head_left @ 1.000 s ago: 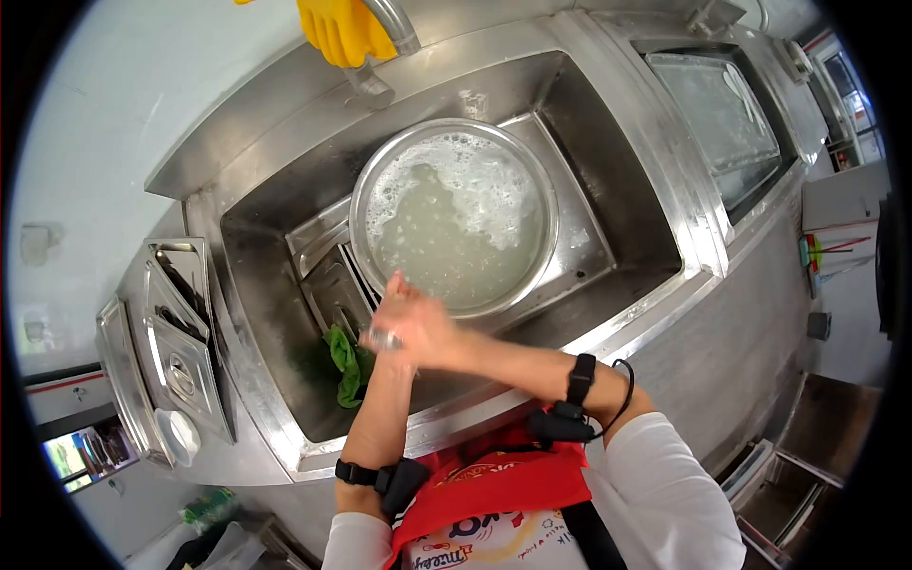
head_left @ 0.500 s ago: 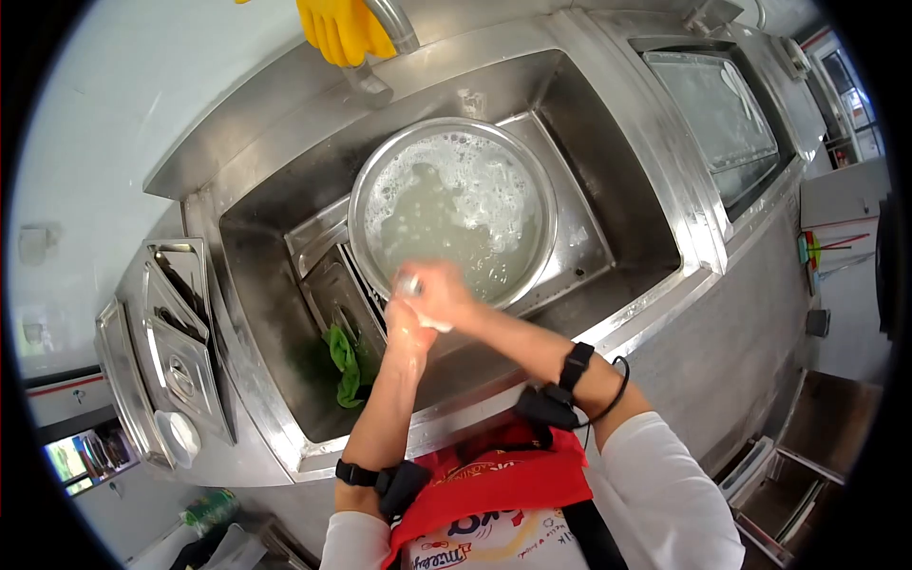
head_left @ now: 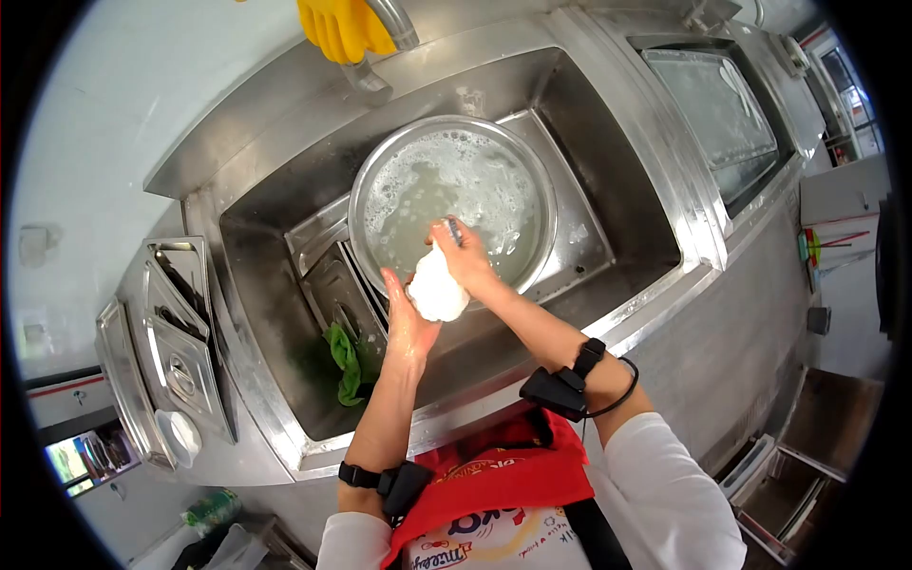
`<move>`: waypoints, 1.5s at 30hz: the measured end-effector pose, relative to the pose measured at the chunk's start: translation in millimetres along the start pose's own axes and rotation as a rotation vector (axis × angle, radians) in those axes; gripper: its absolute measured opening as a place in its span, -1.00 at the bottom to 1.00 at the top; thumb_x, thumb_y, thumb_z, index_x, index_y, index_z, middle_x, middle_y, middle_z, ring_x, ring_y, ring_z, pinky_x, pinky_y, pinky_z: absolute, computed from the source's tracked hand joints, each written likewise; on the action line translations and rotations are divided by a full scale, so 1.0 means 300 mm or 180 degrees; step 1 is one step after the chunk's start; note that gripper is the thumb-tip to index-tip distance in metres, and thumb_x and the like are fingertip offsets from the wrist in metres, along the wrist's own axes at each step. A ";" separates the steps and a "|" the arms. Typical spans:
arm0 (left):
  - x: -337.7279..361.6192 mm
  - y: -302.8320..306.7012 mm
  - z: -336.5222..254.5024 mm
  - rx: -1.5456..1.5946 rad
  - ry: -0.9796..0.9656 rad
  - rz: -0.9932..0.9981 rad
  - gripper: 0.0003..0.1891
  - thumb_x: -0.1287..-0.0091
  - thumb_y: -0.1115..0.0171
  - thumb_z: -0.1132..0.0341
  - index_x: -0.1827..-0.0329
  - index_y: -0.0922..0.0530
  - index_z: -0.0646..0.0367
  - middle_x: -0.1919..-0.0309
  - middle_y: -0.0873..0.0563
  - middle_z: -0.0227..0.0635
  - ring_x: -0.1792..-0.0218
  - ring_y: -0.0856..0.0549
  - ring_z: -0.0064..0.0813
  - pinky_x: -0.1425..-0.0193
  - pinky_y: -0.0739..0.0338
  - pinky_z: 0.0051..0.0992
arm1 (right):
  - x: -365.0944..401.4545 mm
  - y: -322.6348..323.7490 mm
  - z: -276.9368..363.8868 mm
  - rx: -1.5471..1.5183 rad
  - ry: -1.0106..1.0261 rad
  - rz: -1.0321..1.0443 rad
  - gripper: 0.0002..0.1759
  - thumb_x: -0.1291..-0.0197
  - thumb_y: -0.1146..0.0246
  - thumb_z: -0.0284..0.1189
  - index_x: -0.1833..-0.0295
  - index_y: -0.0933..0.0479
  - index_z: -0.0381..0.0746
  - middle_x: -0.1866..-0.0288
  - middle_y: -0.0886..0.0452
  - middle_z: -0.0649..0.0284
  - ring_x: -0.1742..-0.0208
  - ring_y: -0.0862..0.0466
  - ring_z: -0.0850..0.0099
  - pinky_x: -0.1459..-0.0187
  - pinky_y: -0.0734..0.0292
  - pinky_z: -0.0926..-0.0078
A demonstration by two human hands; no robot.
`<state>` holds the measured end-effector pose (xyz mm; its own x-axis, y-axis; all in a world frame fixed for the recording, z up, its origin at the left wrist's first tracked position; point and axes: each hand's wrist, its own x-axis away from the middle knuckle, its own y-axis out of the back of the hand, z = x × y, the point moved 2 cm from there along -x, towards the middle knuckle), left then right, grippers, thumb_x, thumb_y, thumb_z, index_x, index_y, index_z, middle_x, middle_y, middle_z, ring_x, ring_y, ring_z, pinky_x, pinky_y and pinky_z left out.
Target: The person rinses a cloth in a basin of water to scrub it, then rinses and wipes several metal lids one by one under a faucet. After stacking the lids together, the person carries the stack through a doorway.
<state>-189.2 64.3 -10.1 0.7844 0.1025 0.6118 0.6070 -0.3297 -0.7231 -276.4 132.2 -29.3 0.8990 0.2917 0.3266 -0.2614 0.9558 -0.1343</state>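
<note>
Holding a white sudsy wad [head_left: 437, 287] at the round steel basin's [head_left: 553, 214] six o'clock rim, right hand [head_left: 470, 261] clamped on it, left hand [head_left: 404, 318] open beneath, the person risks it slipping free on the soap.

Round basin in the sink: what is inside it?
Cloudy water with foam fills the round basin; its bottom is hidden beneath. The right hand reaches over its rim.

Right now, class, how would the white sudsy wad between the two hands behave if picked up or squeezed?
The white wad probably squashes rather than stays stiff: it bulges lumpily between the left hand and right hand. Foam seems to coat it, so likely slippery. Held over the soapy basin, it is probably soaked, heavier than it looks.
</note>
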 end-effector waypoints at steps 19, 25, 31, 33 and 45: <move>-0.037 0.033 0.042 0.0062 -0.0207 -0.0222 -0.77 -0.38 0.18 0.18 0.23 -0.42 0.07 0.37 -0.51 -0.43 0.31 -0.52 -0.51 0.22 -0.44 -0.47 | 0.191 -0.088 0.142 0.1484 0.2852 0.0886 -0.83 0.10 -0.25 -0.28 0.53 -0.44 -0.10 0.62 -0.48 0.27 0.50 -0.56 0.19 0.42 -0.45 0.35; -0.108 0.169 0.054 -0.0490 -0.0755 0.0591 -0.65 -0.35 0.15 0.06 -0.03 -0.41 0.05 0.25 -0.54 -0.44 0.17 -0.55 -0.53 0.08 -0.46 -0.49 | 0.196 -0.070 0.164 0.1765 0.2543 0.0741 -0.87 0.19 -0.24 -0.34 0.46 -0.48 -0.09 0.49 -0.56 0.27 0.38 -0.60 0.24 0.39 -0.46 0.34; -0.034 -0.016 0.056 -0.0408 -0.0190 -0.0602 -0.66 -0.36 0.23 0.20 -0.07 -0.36 0.15 0.11 -0.54 -0.30 0.08 -0.55 -0.36 0.02 -0.47 -0.34 | 0.069 -0.005 0.102 0.2110 0.1910 0.0345 -0.94 0.17 -0.21 -0.42 0.49 -0.48 -0.09 0.54 -0.51 0.29 0.43 -0.56 0.21 0.36 -0.47 0.31; -0.031 -0.033 0.052 -0.0388 -0.0200 -0.0596 -0.64 -0.37 0.22 0.16 -0.10 -0.35 0.13 0.12 -0.53 -0.32 0.10 -0.55 -0.38 0.02 -0.45 -0.39 | 0.075 -0.014 0.118 0.2189 0.1849 0.0296 -0.95 0.15 -0.21 -0.41 0.50 -0.47 -0.09 0.57 -0.50 0.29 0.44 -0.56 0.20 0.37 -0.46 0.31; -0.108 0.069 0.043 -0.0109 -0.0259 0.0921 -0.72 -0.36 0.09 0.09 0.49 -0.37 0.00 0.56 -0.42 -0.50 0.49 -0.44 -0.61 0.45 -0.36 -0.54 | 0.201 -0.056 0.174 0.1667 0.2522 0.0457 -0.83 0.13 -0.27 -0.32 0.54 -0.42 -0.12 0.59 -0.46 0.19 0.46 -0.51 0.19 0.42 -0.41 0.30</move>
<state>-200.4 66.3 -49.0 0.9326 0.0742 0.3532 0.3533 -0.3873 -0.8516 -236.2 135.4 41.5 0.7724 0.4821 -0.4135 -0.3386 0.8634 0.3741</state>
